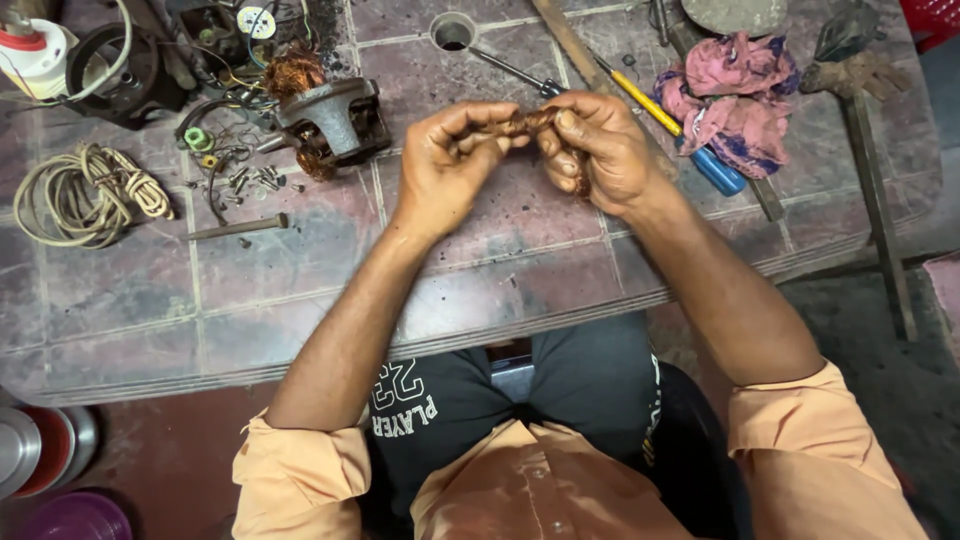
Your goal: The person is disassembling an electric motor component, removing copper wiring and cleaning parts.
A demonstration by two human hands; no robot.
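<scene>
At the near edge of the table (pixel 300 330), a person is sitting with both forearms reaching out over the worn pinkish top, orange sleeves rolled back. Both hands are meeting over the middle of the table. Left hand (pixel 450 160) is curling tight, fingers pinching one end of a copper wire bundle (pixel 528 122). Right hand (pixel 600 150) is gripping the other end, more wire trailing down through the palm. Bundle is being held up off the surface between the two thumbs, probably so the strands stay taut and together. Just beyond the right hand, a yellow-and-blue screwdriver (pixel 680 135) is lying at an angle, within easy reach, beside a crumpled pink rag (pixel 735 95). Beyond the left hand, a motor part with copper windings (pixel 325 115) is sitting on its side, small screws (pixel 255 180) scattered near it. Further left, a coil of pale cord (pixel 90 190) is lying loose. At the far edge, a round hole (pixel 453 32) in the tabletop.
</scene>
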